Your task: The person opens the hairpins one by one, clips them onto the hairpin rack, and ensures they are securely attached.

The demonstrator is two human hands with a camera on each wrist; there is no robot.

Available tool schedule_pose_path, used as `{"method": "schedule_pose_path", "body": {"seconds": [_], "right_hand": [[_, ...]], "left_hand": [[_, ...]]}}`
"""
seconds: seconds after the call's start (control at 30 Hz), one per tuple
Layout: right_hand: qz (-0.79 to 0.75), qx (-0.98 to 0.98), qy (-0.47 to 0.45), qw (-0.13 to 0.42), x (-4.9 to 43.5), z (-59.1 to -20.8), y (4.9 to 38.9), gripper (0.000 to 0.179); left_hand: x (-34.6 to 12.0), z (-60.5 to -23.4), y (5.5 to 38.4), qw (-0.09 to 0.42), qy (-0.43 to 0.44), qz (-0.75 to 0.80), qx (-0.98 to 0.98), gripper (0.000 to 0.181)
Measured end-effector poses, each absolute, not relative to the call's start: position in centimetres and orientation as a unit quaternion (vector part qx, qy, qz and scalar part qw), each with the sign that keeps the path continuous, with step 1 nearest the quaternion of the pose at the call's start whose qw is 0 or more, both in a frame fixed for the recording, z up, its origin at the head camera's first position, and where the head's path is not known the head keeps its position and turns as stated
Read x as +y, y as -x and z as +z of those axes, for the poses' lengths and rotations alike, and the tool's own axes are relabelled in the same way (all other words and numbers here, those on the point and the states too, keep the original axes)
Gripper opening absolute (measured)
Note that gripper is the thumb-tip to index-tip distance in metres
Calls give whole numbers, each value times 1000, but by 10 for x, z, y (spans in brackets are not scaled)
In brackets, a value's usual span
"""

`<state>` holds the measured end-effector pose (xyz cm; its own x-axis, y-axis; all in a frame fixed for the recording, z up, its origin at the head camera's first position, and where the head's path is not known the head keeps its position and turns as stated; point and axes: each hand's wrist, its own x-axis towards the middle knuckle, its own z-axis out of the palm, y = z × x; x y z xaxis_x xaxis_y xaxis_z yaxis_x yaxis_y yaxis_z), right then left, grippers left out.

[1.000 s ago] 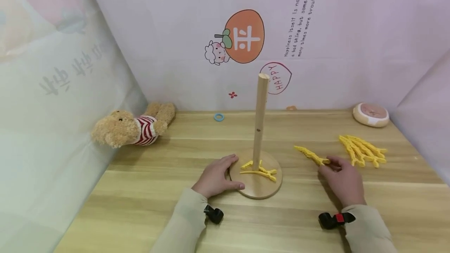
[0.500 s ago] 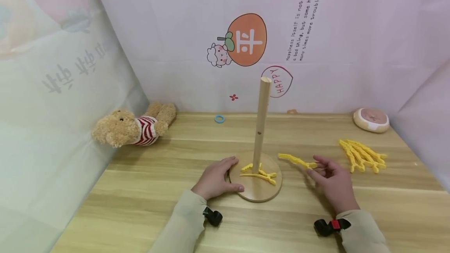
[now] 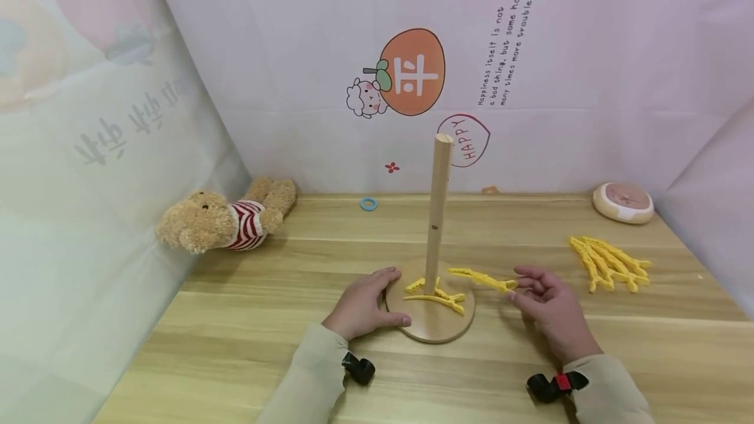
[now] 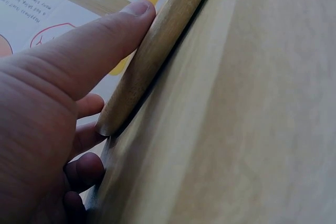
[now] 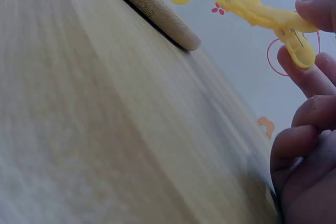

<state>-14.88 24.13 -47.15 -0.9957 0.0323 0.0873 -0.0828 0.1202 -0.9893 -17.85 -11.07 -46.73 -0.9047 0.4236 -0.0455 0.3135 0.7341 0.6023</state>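
In the head view, a round wooden base (image 3: 432,328) with an upright post (image 3: 437,214) stands mid-table. My left hand (image 3: 360,307) holds the base's left rim, thumb on top and the other fingers around the edge. Yellow hair clips (image 3: 443,302) lie on the base at the foot of the post. My right hand (image 3: 555,315) pinches another yellow hair clip (image 3: 480,277) by its handle end, between thumb and fingers. That clip's long jaws point left, reaching over the base's right edge. The right wrist view shows the pinched clip (image 5: 257,11) raised above the table.
Several more yellow hair clips (image 3: 609,263) lie in a fan at the right. A round pink-and-white object (image 3: 623,202) sits at the back right corner. A teddy bear (image 3: 226,216) in a striped top lies at the left. A small blue ring (image 3: 368,204) is near the back wall.
My right hand has carried the hair clip leftward from near the fanned clips to the base's right edge, the clip turning more level. My left hand has stayed on the base.
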Motion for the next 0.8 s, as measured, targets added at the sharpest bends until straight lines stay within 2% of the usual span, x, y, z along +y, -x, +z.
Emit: {"method": "schedule_pose_path", "body": {"seconds": [0.37, 0.8], "right_hand": [[652, -757, -34, -8, 227, -471, 147, 53], [585, -808, -71, 10, 218, -473, 146, 51]], "left_hand": [[-109, -464, 177, 95, -195, 305, 927, 95], [-108, -468, 178, 87, -198, 300, 929, 95]]}}
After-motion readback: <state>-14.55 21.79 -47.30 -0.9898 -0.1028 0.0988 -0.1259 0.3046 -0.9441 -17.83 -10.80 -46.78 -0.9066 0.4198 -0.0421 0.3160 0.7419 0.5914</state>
